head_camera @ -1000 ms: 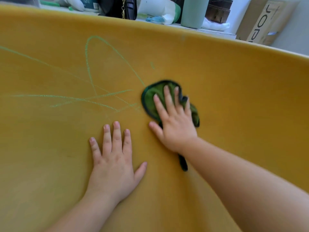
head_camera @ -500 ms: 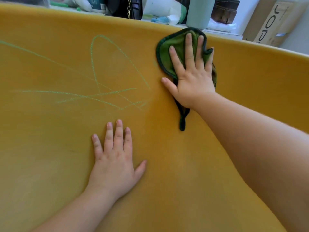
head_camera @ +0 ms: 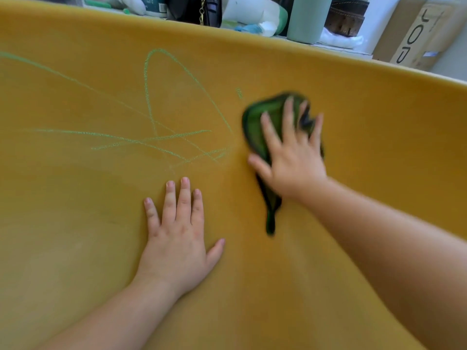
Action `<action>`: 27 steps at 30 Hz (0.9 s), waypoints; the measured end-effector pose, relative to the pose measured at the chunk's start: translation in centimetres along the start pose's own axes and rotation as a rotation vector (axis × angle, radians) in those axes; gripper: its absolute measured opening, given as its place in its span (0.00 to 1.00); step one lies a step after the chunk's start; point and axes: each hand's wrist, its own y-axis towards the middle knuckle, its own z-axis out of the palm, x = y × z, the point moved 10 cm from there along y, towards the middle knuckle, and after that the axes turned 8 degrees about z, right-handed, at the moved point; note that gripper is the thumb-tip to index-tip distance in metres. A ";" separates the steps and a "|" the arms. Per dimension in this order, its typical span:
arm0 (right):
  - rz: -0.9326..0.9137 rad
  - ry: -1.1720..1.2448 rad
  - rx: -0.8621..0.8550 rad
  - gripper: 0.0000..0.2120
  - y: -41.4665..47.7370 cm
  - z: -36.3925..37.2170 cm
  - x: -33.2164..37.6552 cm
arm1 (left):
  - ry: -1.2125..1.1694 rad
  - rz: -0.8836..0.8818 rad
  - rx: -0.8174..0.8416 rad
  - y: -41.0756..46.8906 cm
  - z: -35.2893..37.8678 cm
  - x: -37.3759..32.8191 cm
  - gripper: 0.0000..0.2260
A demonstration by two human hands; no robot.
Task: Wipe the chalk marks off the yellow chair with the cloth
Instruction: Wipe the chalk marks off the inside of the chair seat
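The yellow chair (head_camera: 366, 137) fills the view, its curved surface crossed by green chalk marks (head_camera: 161, 137) on the left half, with one small mark just left of the cloth. My right hand (head_camera: 290, 150) presses flat, fingers spread, on a green cloth (head_camera: 257, 122) against the chair, right of the marks; hand and cloth are motion-blurred. A dark tail of the cloth hangs below my wrist. My left hand (head_camera: 177, 238) rests flat on the chair below the marks, fingers straight.
Beyond the chair's upper rim stand a pale green tumbler (head_camera: 308, 18), a black bag with a chain (head_camera: 197, 8), white bags and a cardboard box (head_camera: 414, 34).
My right hand first swept the cloth up to the chair's rim, then back down to mid-height. My left hand stayed put.
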 end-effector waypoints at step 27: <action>-0.017 0.051 -0.175 0.35 5.8 -4.1 2.4 | -0.011 0.018 -0.012 0.1 0.3 0.0 0.45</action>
